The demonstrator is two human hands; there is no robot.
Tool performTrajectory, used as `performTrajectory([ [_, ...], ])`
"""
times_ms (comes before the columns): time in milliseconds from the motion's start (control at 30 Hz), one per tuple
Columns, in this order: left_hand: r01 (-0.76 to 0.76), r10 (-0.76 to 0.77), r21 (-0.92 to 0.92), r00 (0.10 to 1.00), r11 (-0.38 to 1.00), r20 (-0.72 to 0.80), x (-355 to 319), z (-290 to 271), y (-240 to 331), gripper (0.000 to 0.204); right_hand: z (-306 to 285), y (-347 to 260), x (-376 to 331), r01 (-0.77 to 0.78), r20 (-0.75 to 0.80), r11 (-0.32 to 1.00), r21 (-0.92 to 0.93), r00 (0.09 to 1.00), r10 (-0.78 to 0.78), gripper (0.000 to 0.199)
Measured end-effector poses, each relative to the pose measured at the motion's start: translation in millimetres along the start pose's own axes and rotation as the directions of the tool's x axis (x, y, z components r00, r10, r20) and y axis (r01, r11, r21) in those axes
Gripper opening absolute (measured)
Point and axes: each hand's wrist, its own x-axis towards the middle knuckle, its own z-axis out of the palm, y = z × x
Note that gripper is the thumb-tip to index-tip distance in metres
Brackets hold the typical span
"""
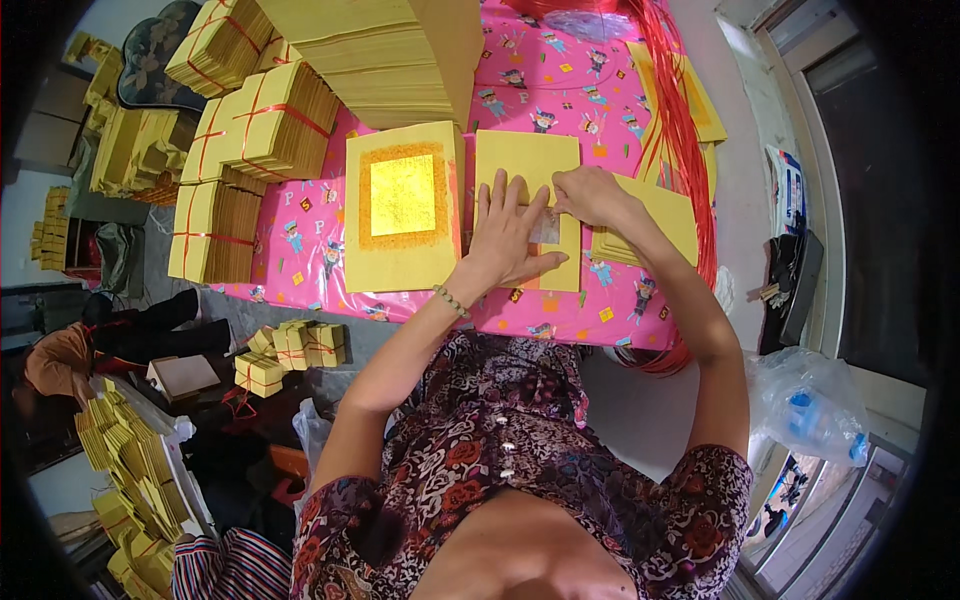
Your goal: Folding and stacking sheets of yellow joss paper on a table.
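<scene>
A sheet of yellow paper (520, 150), perhaps the top of a stack, lies in front of me on the pink patterned tablecloth. My left hand (508, 235) rests flat on it with fingers spread, a beaded bracelet at the wrist. Beside its thumb, a pale silvery patch (547, 230) shows on the paper. At the sheet's right edge my right hand (592, 196) is closed, its fingertips curled down; what they pinch is hidden. Left of my hands sits a yellow paper stack (356, 270) whose top bears a shiny gold square (403, 195) with an orange border.
More yellow sheets (660, 215) lie under my right forearm. Red string (665, 90) hangs along the table's right side. Tall paper stacks (375, 70) and tied bundles (280, 115) crowd the back left. Another person's striped sleeve (235, 565) shows at lower left.
</scene>
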Motion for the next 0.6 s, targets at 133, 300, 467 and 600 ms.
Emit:
performTrajectory([
  [133,0.033,-0.032,-0.009,0.998,0.999,0.05,0.2,-3.8,1.1,0.095,3.8,2.5,7.9,0.029,-0.016,0.999,-0.037,0.999,-0.03,0.025],
  [300,0.028,-0.018,0.201,0.998,0.979,-0.055,-12.2,-7.2,8.4,0.094,1.1,2.8,6.5,0.022,-0.003,0.999,-0.023,1.0,-0.023,0.031],
  [467,0.064,-0.061,0.177,0.998,0.982,-0.021,-12.8,-14.9,9.5,0.092,-4.9,-2.0,13.2,-0.096,0.062,0.995,0.017,0.994,0.095,0.044],
  [600,0.088,-0.079,0.192,0.995,0.978,-0.055,-15.0,-17.9,11.5,0.088,-7.8,-9.8,13.2,-0.111,0.034,0.993,-0.047,0.993,0.112,0.05],
])
